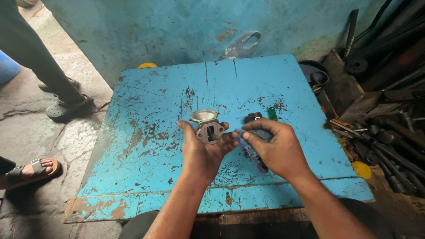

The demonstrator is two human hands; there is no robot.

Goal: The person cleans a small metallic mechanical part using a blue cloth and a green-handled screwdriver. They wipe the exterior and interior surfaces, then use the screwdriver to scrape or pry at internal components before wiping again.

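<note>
- Left hand [204, 152] is palm-up over the middle of the table, fingers curled round a grey cast-metal part [207, 126] with a round open mouth on top and a flat bolted face toward the camera.
- Right hand [275, 148] sits at 3 o'clock of that part, fingers pinched on a blue, fuzzy rag [250, 149] that trails down toward 6 o'clock.
- Rag's upper end touches the left fingertips, just beside the metal part.
- Underneath: a flat blue table [155, 128], paint chipped and scratched, rusty brown showing through.
- At 12 o'clock of the right hand, a small black piece [251, 117] and a green cap-like piece [272, 113] lie on the tabletop.
- Far at 3 o'clock, a heap of dark, greasy metal tools [389, 132].
- At 9 o'clock, other people's sandalled feet [66, 106] on cracked concrete.
</note>
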